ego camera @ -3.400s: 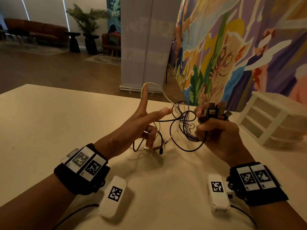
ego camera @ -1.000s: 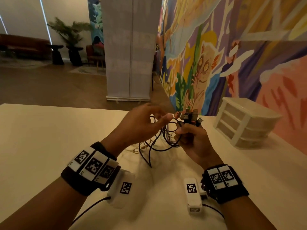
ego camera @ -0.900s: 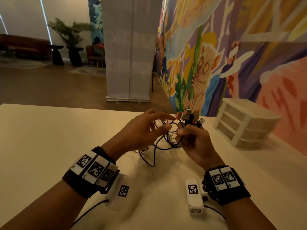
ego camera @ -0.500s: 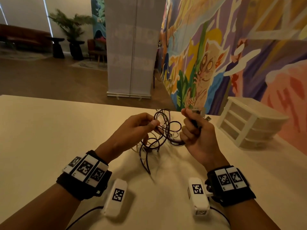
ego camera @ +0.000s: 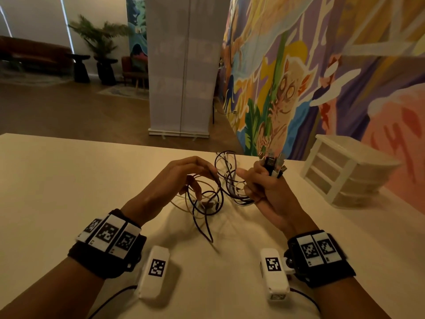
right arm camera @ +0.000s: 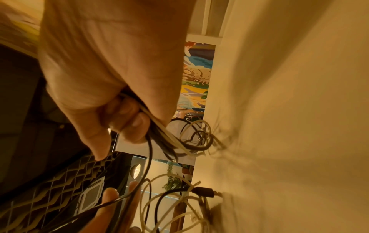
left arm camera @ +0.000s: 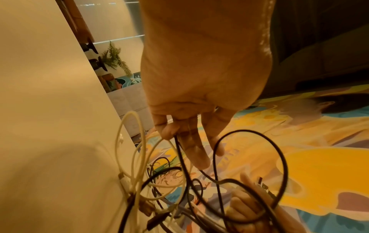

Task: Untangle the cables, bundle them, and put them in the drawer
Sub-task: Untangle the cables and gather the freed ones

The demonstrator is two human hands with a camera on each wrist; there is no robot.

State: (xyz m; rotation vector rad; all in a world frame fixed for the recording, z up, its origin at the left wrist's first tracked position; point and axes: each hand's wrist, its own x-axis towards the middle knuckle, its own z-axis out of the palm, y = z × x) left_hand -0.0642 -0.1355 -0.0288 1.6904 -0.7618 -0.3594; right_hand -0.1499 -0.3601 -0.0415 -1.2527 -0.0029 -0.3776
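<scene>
A tangle of black and white cables (ego camera: 208, 199) hangs between my hands and touches the cream table (ego camera: 69, 180). My right hand (ego camera: 259, 184) grips a gathered bunch of cable ends in its fist, and their plugs (ego camera: 272, 163) stick up above the knuckles. In the right wrist view the strands (right arm camera: 159, 135) run out of that fist (right arm camera: 127, 119). My left hand (ego camera: 202, 178) is curled over the tangle's left side. In the left wrist view its fingertips (left arm camera: 169, 134) pinch a black strand (left arm camera: 180, 151), with loose loops and plugs (left arm camera: 151, 209) below.
A white three-drawer plastic unit (ego camera: 340, 166) stands on the table at the right, its drawers closed, an arm's reach beyond my right hand. A painted mural wall runs behind it. Two white tagged camera units (ego camera: 156, 268) hang under my wrists.
My right hand has turned so the plugs stand up in view again. My left hand has shifted slightly left with a black strand, and the loops hang lower onto the table.
</scene>
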